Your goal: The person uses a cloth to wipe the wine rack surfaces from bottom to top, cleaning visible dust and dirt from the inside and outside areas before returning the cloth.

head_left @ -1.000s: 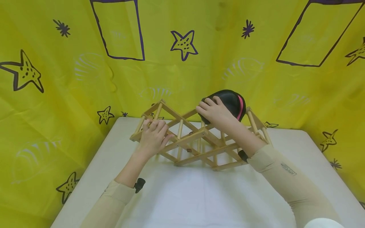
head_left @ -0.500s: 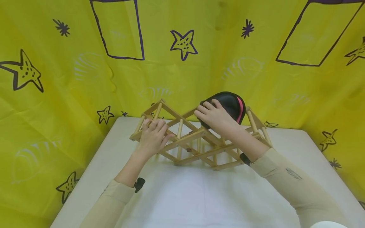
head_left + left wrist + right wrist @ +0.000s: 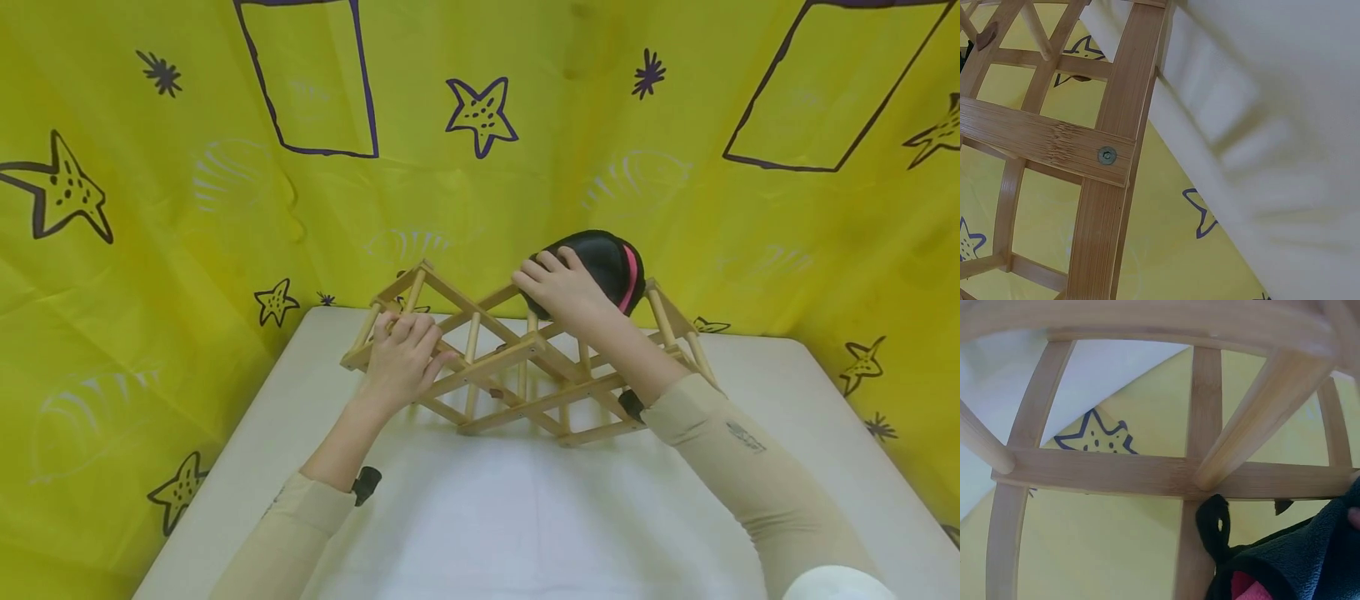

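— Hands first: how did they lie?

— Right hand point(image 3: 564, 288) had its fingers curled over the near side of a black slipper point(image 3: 603, 260) with a pink band, gripping it. Left hand point(image 3: 405, 354) lay on the rack point(image 3: 525, 358), fingers bent over a slat at its left end, thumb against a crossing slat.

— And the slipper itself?

— It sat on top of the rack, in the right-hand notch, toward the far edge of the table point(image 3: 480, 517). The right wrist view caught its fleecy black edge with a bit of pink inside point(image 3: 1297, 569), tucked just behind the slats point(image 3: 1179, 475).

— What sort of rack?

— Wooden lattice, slats crossed and pinned, dowels between the front and back frames. It stood near the far edge of the table, roughly centred. The left wrist view showed a rivet at one crossing point(image 3: 1107, 155).

— The surface and the room?

— White table, padded edge. Yellow sheeting point(image 3: 150, 208) hung behind and along both sides, printed with purple stars, rectangles and faint white shells. Both arms wore beige sleeves, with a black strap at each wrist.

— Anything different from a moment before?

— Little. Half a second earlier the slipper sat a touch lower; it had risen slightly, and the right hand with it. The left hand had stayed on the same slat, and the rack had not shifted.
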